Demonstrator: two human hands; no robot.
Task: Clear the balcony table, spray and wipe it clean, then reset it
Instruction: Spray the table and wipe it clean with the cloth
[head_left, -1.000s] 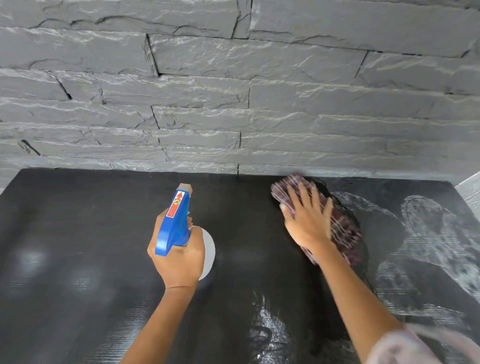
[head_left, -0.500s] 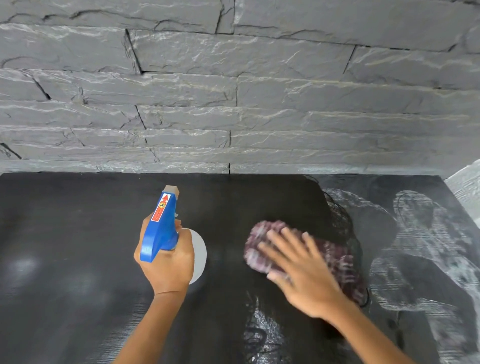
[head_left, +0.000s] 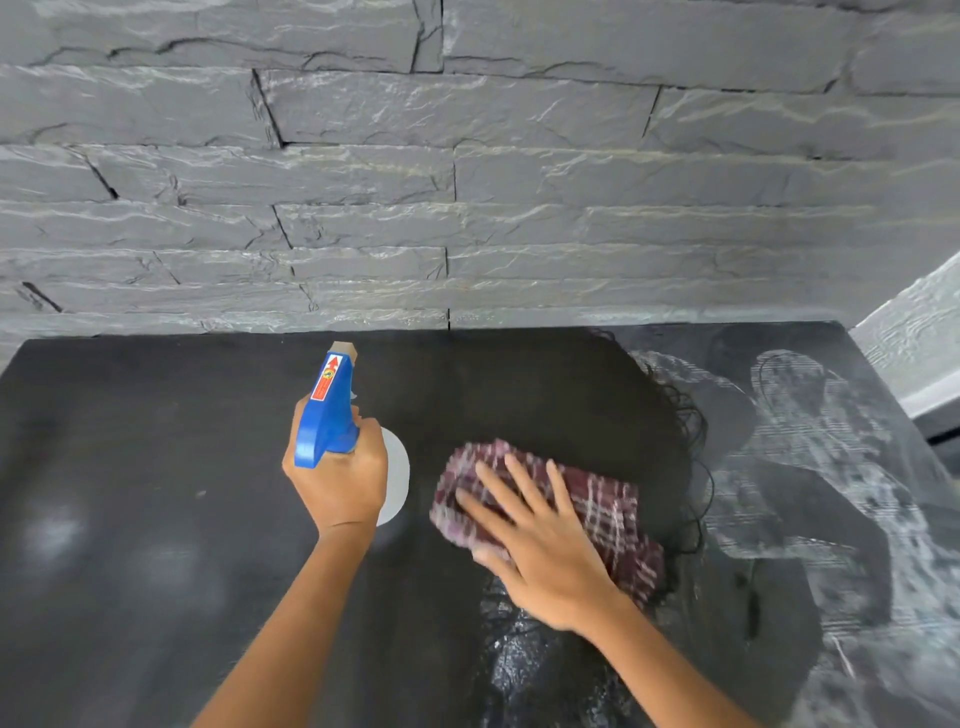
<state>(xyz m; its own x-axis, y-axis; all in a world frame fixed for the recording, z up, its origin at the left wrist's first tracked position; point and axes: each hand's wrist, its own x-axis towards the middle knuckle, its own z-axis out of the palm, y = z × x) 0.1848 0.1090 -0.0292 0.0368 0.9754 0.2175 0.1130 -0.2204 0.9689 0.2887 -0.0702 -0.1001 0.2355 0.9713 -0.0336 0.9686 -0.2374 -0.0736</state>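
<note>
On the tabletop, right of centre: plaid cloth, maroon with pale checks, bunched and pressed flat onto the black table; its left end is blurred.
Right hand: open, palm down, fingers spread across the cloth, pinning it by pressure, not pinching it.
Left hand: closed around the neck of the spray bottle, blue trigger head up, nozzle aimed toward the stone wall; the bottle is left of the cloth, apart from it.
Cloth, handling (judgement): soft, limp, light; probably damp, so it drags on the surface. A flat palm on the middle suits it best; an edge grip would let it fold under.
Bottle, handling (judgement): rigid plastic, light to moderate. Hold at the neck below the trigger; a wet body could be slippery.
Bottle, contents: only a pale sliver of the body shows under the hand; fill level cannot be told.
Table surface: bare of objects in view. Whitish smears at right, a wet glossy patch near the front below the right forearm, faint hazy spots at left.
Stage (judgement): clearing done, wiping under way, left part not yet wiped, reset not begun.
</note>
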